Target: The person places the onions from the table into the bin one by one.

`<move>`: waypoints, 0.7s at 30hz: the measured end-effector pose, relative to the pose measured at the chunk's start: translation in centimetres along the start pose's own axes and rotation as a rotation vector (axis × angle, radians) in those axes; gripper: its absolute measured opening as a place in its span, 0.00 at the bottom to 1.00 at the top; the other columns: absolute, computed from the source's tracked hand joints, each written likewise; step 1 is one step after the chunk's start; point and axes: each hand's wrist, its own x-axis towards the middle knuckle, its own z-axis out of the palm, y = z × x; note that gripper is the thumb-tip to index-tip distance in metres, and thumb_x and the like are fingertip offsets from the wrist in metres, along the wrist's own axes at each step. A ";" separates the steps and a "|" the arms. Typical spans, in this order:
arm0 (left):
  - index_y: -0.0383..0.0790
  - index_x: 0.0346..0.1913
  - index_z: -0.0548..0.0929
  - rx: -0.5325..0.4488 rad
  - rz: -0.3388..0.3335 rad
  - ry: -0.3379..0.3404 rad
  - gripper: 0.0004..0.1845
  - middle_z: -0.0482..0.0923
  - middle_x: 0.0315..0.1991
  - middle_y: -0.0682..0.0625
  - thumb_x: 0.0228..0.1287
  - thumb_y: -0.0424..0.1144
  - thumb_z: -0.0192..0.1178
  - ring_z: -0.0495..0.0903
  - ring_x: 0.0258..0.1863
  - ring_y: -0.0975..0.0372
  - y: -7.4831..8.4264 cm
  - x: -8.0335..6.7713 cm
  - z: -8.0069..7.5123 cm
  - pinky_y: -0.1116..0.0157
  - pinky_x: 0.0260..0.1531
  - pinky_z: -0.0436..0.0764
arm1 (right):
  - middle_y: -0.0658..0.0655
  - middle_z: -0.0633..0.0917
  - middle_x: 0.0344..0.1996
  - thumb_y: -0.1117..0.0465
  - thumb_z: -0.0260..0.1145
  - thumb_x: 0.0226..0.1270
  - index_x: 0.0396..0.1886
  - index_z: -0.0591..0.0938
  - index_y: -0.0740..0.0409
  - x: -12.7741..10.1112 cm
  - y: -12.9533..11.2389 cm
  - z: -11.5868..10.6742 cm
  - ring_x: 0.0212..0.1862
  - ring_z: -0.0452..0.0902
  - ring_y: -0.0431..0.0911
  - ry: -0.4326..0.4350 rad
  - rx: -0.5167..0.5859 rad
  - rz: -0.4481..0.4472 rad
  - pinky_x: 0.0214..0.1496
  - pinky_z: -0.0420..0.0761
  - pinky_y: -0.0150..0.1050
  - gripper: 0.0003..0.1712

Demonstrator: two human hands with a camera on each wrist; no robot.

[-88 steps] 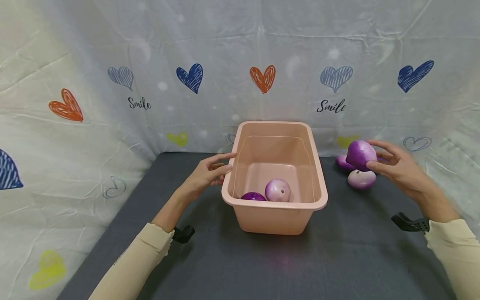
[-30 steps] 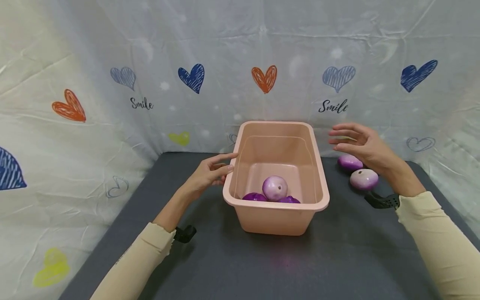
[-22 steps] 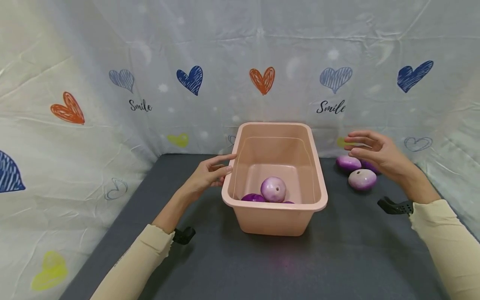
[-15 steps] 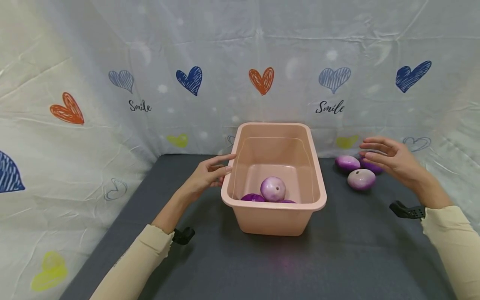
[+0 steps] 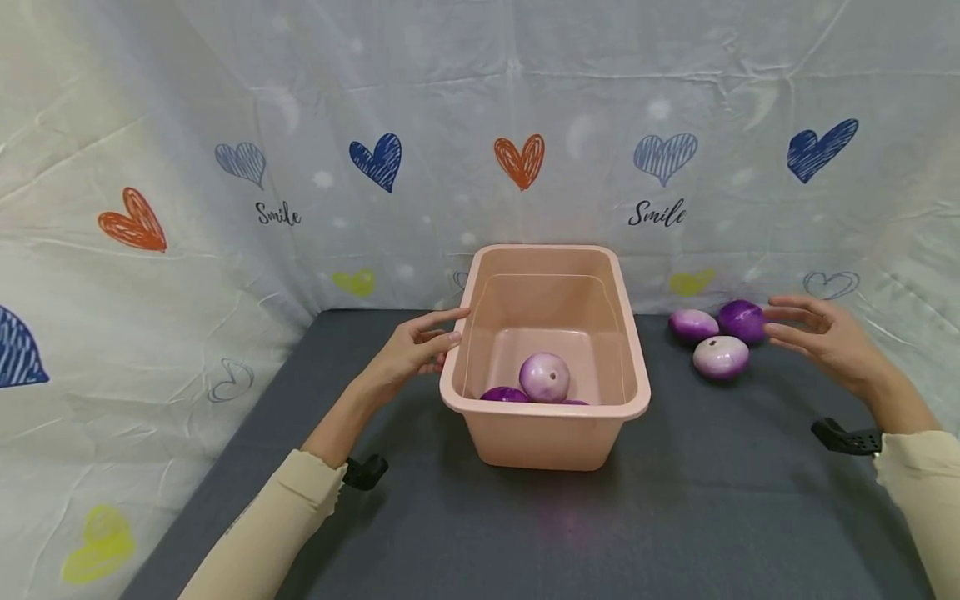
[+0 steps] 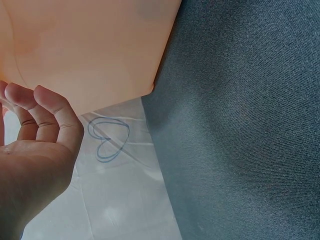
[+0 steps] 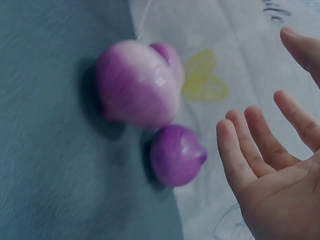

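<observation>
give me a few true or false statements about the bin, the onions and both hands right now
1. Three onions lie on the mat right of the bin. True.
2. The right hand grips an onion. False: its fingers are open beside the dark onion, holding nothing.
3. The left hand is at the bin's left rim. True.
4. The bin is empty. False: onions lie inside, a pale one on top.
5. The bin is blue. False: it is pink.
</observation>
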 end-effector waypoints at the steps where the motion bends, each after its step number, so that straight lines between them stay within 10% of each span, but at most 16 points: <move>1: 0.50 0.74 0.74 0.002 0.000 0.000 0.28 0.74 0.33 0.42 0.73 0.46 0.64 0.72 0.31 0.56 0.0 0.0 0.0 0.61 0.34 0.79 | 0.44 0.78 0.57 0.70 0.61 0.77 0.70 0.74 0.54 -0.2 0.2 0.0 0.55 0.76 0.32 0.007 -0.069 0.018 0.49 0.77 0.26 0.25; 6: 0.49 0.74 0.74 0.003 -0.001 -0.001 0.28 0.75 0.32 0.43 0.73 0.46 0.64 0.73 0.31 0.57 0.0 0.0 0.0 0.61 0.34 0.79 | 0.59 0.70 0.67 0.62 0.65 0.77 0.77 0.63 0.58 -0.9 0.8 0.6 0.57 0.72 0.31 -0.017 -0.292 0.088 0.48 0.73 0.24 0.34; 13: 0.51 0.73 0.75 -0.003 -0.002 0.007 0.28 0.74 0.30 0.45 0.73 0.47 0.64 0.72 0.31 0.53 0.0 -0.1 -0.1 0.62 0.32 0.77 | 0.73 0.58 0.73 0.62 0.70 0.72 0.79 0.52 0.70 -0.4 1.6 2.1 0.68 0.62 0.71 -0.110 -0.345 0.119 0.46 0.71 0.22 0.47; 21: 0.50 0.74 0.74 -0.015 -0.004 -0.002 0.28 0.75 0.30 0.46 0.74 0.46 0.64 0.72 0.31 0.56 0.1 0.0 0.1 0.63 0.35 0.79 | 0.74 0.60 0.72 0.58 0.72 0.69 0.78 0.54 0.70 0.5 3.1 3.1 0.69 0.61 0.72 -0.118 -0.399 0.163 0.54 0.76 0.35 0.50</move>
